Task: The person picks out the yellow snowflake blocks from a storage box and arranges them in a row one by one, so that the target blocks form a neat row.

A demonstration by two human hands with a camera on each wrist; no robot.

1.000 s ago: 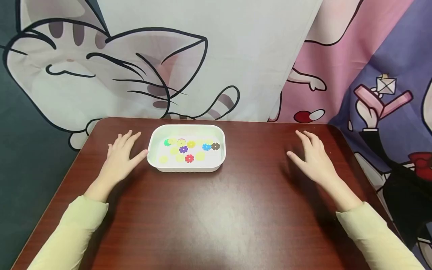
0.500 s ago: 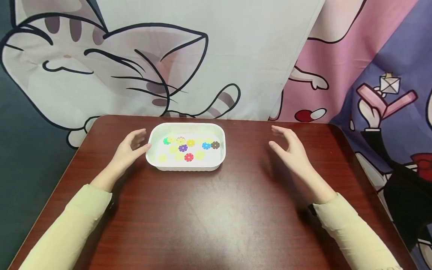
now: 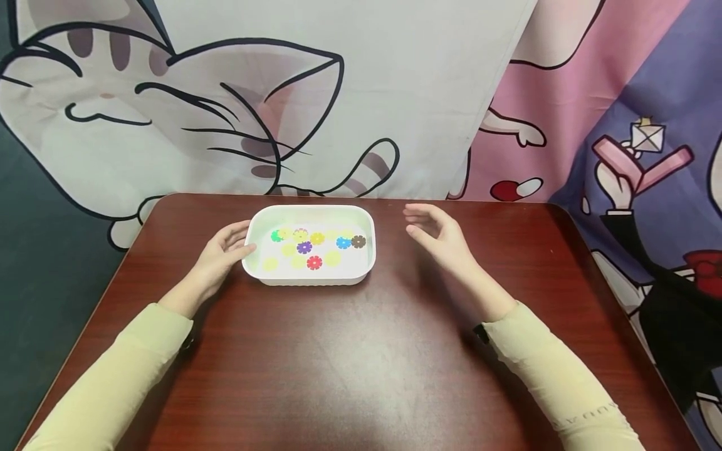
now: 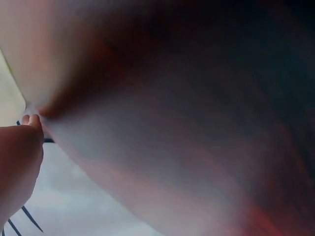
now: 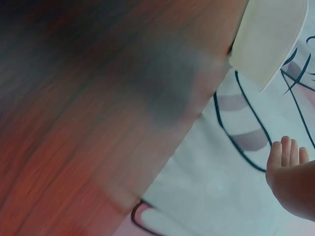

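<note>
A white rectangular tray (image 3: 309,280) with rounded corners stands near the table's far edge. Inside it lie several small flower-shaped plastic pieces, among them a red one (image 3: 314,262), a purple one (image 3: 304,247), a blue one (image 3: 343,242) and a brown one (image 3: 358,241). My left hand (image 3: 217,258) holds the tray's left end, its thumb over the rim and its fingers against the outer side. Some way right of the tray, my right hand (image 3: 445,241) hovers with nothing in it, its fingers extended. The right wrist view shows the tray's wall (image 5: 268,39) apart from that hand (image 5: 290,182).
The dark red-brown wooden table (image 3: 338,376) reaches back to a hanging cloth (image 3: 429,94) with a cartoon cat on it. A pink and purple printed cloth (image 3: 632,81) hangs at the right. Glare falls on the table's middle.
My right hand has moved left across the table toward the tray. My left hand has come from beside the tray to its left rim and taken hold there. The tray has stayed put.
</note>
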